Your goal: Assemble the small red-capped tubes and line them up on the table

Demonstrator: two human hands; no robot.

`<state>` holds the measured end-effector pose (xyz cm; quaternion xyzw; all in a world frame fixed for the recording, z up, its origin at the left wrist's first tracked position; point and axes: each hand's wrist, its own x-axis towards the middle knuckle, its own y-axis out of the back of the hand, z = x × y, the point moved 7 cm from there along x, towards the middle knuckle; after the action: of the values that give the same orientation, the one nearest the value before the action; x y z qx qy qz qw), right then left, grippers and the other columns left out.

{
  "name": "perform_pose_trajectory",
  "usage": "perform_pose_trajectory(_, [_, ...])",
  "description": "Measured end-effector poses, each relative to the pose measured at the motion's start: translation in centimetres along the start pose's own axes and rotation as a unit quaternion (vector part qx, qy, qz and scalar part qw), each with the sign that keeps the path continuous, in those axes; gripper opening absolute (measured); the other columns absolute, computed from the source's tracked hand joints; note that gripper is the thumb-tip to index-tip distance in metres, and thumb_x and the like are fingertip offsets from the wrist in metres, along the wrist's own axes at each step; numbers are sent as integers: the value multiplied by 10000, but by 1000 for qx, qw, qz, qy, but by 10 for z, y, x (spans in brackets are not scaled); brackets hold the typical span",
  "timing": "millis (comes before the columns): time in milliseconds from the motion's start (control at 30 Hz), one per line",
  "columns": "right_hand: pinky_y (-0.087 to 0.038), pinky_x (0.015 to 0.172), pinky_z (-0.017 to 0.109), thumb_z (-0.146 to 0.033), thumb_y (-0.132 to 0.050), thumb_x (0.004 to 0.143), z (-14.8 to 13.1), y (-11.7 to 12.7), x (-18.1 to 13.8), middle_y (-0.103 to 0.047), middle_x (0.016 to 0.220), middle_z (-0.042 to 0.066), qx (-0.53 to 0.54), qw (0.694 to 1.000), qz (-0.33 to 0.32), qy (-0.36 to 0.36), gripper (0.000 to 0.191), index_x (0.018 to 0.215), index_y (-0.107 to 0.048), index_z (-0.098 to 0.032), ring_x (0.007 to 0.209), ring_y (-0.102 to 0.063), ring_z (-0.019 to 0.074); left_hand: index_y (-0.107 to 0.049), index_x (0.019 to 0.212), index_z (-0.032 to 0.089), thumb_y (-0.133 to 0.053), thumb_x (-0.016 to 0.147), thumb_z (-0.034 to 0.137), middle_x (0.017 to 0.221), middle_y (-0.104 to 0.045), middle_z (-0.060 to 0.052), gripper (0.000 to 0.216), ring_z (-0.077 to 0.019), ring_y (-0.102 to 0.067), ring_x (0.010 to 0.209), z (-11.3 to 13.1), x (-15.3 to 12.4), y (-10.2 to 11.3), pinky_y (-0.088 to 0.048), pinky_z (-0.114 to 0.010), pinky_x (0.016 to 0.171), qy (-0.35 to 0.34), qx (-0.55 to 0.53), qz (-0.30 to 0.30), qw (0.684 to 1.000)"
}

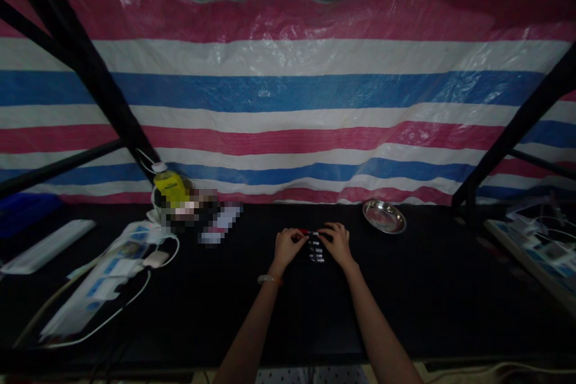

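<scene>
Over the middle of the black table, my left hand point(287, 247) pinches a small slim piece with a red part point(303, 231) and a silvery end. The thumb and fingertips of my right hand point(337, 245) are closed at that silvery end. Just below, between my two hands, several small shiny metal pieces point(317, 251) lie in a short column on the table. They are too small and dark to name. A pale bracelet point(266, 279) is on my left wrist.
A round metal dish point(384, 216) lies right of my hands, near the striped sheet point(288, 93). On the left are a yellow-labelled bottle point(171, 187), power strips point(101, 288) and white cables. More cables and plugs point(555, 251) lie at far right. Black frame bars point(513, 126) slant on both sides.
</scene>
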<state>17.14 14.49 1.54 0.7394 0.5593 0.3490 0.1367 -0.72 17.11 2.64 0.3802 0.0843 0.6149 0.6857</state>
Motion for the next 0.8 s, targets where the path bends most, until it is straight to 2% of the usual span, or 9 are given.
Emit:
perform_pose_trajectory(100, [-283,929,471,-324,-667,727,-1,4,-2,-640,1039,44,35,999,10,-3,127,843,-718,-331,1078,-443,275,-659,648,208,-619,732,407,646,-635,-8,220,-157,-558,663,-1,1,3,-395,-269,654,3,-52,25,998])
perform_pose_trajectory(200, [-340,903,429,-325,-645,742,-5,12,-3,-672,917,46,105,994,40,1,113,822,-719,-294,964,-517,241,-640,643,180,-571,761,426,606,-591,4,281,-135,-535,605,-6,0,7,-399,-248,606,48,-127,51,989])
perform_pose_trajectory(267, [-397,843,385,-339,-639,742,-5,17,-4,-679,853,45,170,983,70,-10,135,825,-718,-267,862,-555,215,-622,647,168,-542,777,445,599,-573,10,316,-128,-528,600,-8,-1,10,-394,-239,590,81,-173,63,980])
perform_pose_trajectory(367, [-450,712,326,-376,-676,694,4,20,-6,-686,792,37,273,952,117,-72,215,840,-711,-223,729,-578,183,-608,658,161,-537,773,467,613,-569,11,334,-128,-526,617,-8,-2,13,-393,-236,603,104,-210,72,970])
perform_pose_trajectory(467, [-453,583,266,-382,-726,632,17,14,-7,-693,735,27,396,897,128,-148,293,844,-697,-182,607,-571,142,-606,657,158,-545,758,471,613,-567,11,335,-131,-525,624,-8,-2,14,-394,-242,622,114,-221,68,966])
perform_pose_trajectory(567, [-453,522,220,-324,-756,592,27,1,-8,-705,722,30,526,813,107,-224,278,811,-689,-166,562,-580,115,-606,662,156,-542,755,470,622,-568,7,334,-135,-527,639,-8,-2,13,-393,-244,634,122,-228,67,964])
perform_pose_trajectory(667, [-490,547,201,-222,-740,598,31,-11,-9,-706,694,27,620,731,71,-276,184,763,-681,-166,575,-615,111,-601,658,157,-543,752,472,620,-560,9,334,-134,-518,635,-8,-1,14,-387,-241,627,122,-229,67,963])
perform_pose_trajectory(800, [-524,562,206,-137,-655,682,29,-19,-9,-695,660,14,672,676,36,-300,60,724,-663,-179,569,-633,112,-599,655,158,-541,756,473,614,-553,10,336,-132,-511,628,-7,-2,15,-380,-241,620,118,-231,62,964])
